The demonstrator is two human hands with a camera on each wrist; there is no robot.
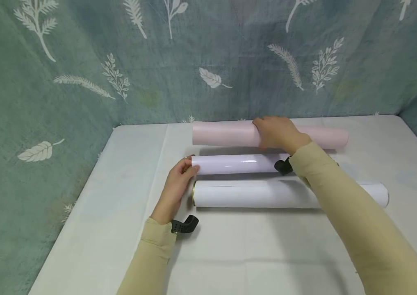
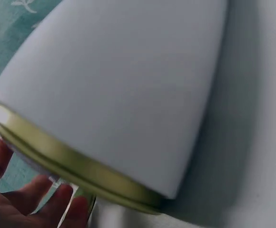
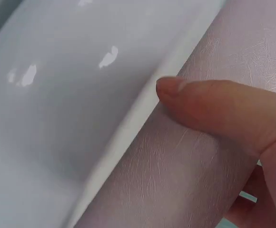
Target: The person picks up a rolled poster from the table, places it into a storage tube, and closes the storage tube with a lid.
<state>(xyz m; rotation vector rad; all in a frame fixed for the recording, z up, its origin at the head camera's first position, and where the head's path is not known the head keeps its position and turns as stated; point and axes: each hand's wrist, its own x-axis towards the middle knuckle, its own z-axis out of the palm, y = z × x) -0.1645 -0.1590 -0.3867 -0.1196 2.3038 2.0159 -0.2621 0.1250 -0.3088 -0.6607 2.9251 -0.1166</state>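
Three long rolls lie side by side across the table. My right hand [image 1: 276,133] grips the farthest one, a matte pink roll [image 1: 223,133], from above. In the right wrist view, the thumb [image 3: 209,102] presses along the pink roll's near side. The middle one is a glossy pale lavender roll [image 1: 234,164]; my left hand [image 1: 176,182] holds its left end between thumb and fingers. Nearest is a thicker white tube [image 1: 252,194] with a gold rim [image 2: 76,164] at its left end. Some left fingers are hidden behind that rim in the left wrist view.
A white cloth covers the table [image 1: 230,246]. Green-blue fabric [image 1: 212,53] with white leaf prints hangs behind the table and along its left side. Black wrist mounts [image 1: 185,224] sit at both cuffs. My right forearm [image 1: 352,221] crosses over the white tube.
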